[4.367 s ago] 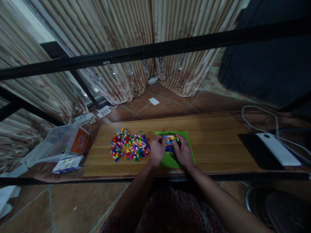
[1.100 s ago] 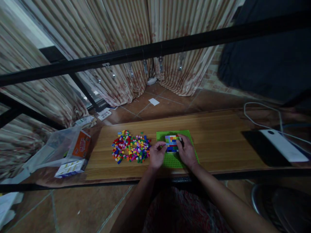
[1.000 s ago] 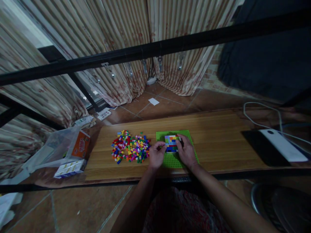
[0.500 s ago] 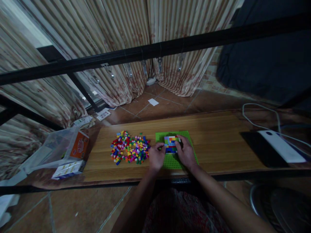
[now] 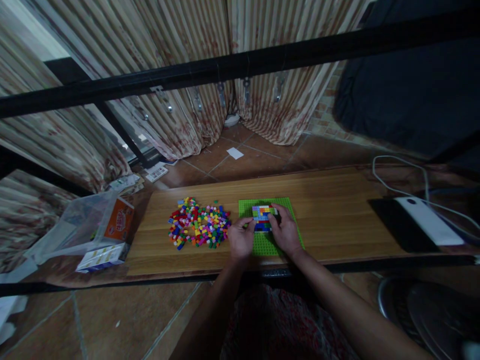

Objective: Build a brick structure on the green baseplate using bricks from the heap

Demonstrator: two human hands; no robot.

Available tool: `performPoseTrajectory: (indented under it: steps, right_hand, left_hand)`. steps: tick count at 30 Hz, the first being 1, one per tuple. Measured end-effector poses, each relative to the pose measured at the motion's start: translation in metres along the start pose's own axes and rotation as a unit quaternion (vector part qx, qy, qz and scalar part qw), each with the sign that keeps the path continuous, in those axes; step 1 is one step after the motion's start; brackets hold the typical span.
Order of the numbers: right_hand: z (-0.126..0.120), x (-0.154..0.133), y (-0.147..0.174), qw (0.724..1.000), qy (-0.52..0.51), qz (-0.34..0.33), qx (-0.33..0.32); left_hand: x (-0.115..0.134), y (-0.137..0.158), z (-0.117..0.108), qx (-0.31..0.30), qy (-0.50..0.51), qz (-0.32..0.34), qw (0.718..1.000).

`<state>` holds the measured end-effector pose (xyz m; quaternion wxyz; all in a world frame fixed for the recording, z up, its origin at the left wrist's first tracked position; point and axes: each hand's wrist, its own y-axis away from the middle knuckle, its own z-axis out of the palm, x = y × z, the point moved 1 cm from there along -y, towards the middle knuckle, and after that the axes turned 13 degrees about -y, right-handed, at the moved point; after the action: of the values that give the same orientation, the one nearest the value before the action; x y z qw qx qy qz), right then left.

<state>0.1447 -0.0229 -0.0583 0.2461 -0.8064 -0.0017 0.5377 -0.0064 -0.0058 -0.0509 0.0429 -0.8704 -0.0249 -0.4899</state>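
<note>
- Table (image 5: 333,215): open lane from the right hand (image 5: 285,232) to the black panel (image 5: 401,225).
- Loose brick pile (image 5: 210,227): obstructs the low path just beside the left hand (image 5: 241,240).
- Brick assembly (image 5: 262,219): fills the gap between both hands.
- Green baseplate (image 5: 266,246): free table strip along its far edge.

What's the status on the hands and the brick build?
Left hand at left edge of brick build, right hand holding its right. Build over green baseplate. Loose brick pile beside left hand.
</note>
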Motion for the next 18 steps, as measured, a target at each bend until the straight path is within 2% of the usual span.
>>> performPoseTrajectory:
  steps: [7,14,18]
  right_hand:
    - [0.000,0.001,0.000,1.000,0.006,0.000,-0.004]
    - [0.001,0.001,0.000,1.000,0.002,-0.002,0.010]
    - [0.001,0.000,0.000,1.000,0.000,-0.003,0.006]
  left_hand:
    - [0.010,-0.005,-0.007,-0.023,-0.087,0.009,0.996]
    - [0.019,-0.009,-0.014,-0.055,-0.093,-0.017,0.994]
    - [0.019,-0.009,-0.014,-0.064,-0.100,0.000,0.993]
